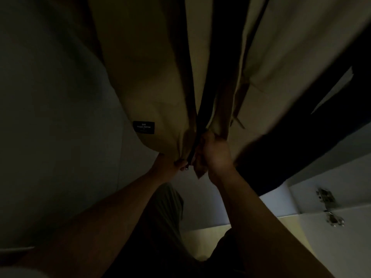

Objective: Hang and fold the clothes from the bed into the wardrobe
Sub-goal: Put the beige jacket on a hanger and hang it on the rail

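A tan jacket (144,77) hangs inside the dark wardrobe, filling the upper middle of the view. It has a small black label (143,127) near its hem and a dark zipper (197,125) running down its open front. My left hand (176,162) pinches the bottom hem of the left front panel beside the zipper pull. My right hand (212,151) grips the lower edge of the right front panel. A dark garment (301,121) hangs right of the jacket.
The wardrobe's pale inner wall (50,117) stands on the left. A white door with metal hinges (329,207) is at the lower right. The wardrobe floor (200,199) shows below my hands. The scene is very dim.
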Motion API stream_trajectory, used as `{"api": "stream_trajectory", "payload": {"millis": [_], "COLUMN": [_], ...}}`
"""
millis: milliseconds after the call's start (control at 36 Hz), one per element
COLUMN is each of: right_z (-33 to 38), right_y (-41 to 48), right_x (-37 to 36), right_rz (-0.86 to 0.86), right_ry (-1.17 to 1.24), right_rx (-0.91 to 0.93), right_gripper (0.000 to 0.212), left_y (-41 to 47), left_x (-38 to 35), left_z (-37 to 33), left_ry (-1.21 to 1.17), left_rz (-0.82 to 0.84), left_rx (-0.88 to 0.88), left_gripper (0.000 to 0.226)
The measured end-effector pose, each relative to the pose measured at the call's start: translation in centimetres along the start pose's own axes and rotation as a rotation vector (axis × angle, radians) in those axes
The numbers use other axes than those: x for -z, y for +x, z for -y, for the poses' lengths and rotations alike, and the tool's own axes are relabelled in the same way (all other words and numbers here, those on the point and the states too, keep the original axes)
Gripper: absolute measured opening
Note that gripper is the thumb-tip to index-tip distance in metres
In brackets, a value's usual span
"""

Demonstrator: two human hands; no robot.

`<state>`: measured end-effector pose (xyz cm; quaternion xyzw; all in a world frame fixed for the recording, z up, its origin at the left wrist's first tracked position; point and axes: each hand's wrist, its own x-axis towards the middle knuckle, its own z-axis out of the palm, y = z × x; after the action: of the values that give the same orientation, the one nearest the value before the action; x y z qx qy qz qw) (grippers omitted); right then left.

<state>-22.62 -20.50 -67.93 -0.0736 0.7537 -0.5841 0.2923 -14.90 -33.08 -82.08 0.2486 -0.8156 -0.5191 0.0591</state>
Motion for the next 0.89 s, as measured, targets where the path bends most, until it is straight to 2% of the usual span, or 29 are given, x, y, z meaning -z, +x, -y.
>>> {"api": "stream_trajectory", "payload": {"millis": [56,139,222,278,333,389,417,500,583,667,833,889], "right_z": [0.8,1.4,1.5,1.9,2.3,2.7,2.9,3.3,3.9,5.3,9.8,10.5], "right_y": [-0.3,-0.6,-0.9,-1.0,-1.0,-1.0,-1.0,-1.5,-2.0,-2.4,-3.2,-3.6], "right_x": [0.0,0.2,0.5,0.6,0.7,0.8,0.9,1.2,1.1,0.8,0.6,0.6], "right_rz": [0.029,0.042,0.074,0.092,0.091,0.089,0.093,0.11,0.112,0.109,0.052,0.052], "right_ry": [0.009,0.033,0.01,-0.062,-0.135,-0.151,-0.152,-0.165,-0.095,-0.083,0.103,0.112], "right_rx": [-0.025,-0.048,-0.043,-0.029,-0.02,-0.034,-0.037,-0.019,-0.088,-0.017,0.209,0.186], "right_gripper": [0.028,0.031,0.033,0.031,0.036,0.037,0.036,0.036,0.035,0.033,0.029,0.033], "left_y": [0.4,0.4,-0.5,-0.6,-0.7,-1.1,-1.2,-1.1,-0.7,-0.7,0.3,0.0], "left_x": [0.2,0.7,1.9,2.5,2.6,2.1,1.7,1.1,0.8,0.9,3.3,3.8], "left_z": [-1.2,-3.5,-5.0,-5.8,-6.0,-6.4,-6.7,-7.7,-8.4,-8.5,-9.2,-10.7], "left_ry": [-0.045,-0.069,0.117,0.237,0.317,0.259,0.182,0.067,0.052,0.051,0.164,0.125], "left_rz": [0.0,0.008,0.022,-0.032,-0.157,-0.269,-0.295,-0.406,-0.471,-0.448,-0.392,-0.409], "left_rx": [0.07,0.273,0.38,0.287,0.01,-0.266,-0.319,-0.334,-0.43,-0.385,-0.305,-0.339], "left_gripper": [0.025,0.04,0.055,0.054,0.05,0.043,0.038,0.034,0.036,0.044,0.033,0.03]}}
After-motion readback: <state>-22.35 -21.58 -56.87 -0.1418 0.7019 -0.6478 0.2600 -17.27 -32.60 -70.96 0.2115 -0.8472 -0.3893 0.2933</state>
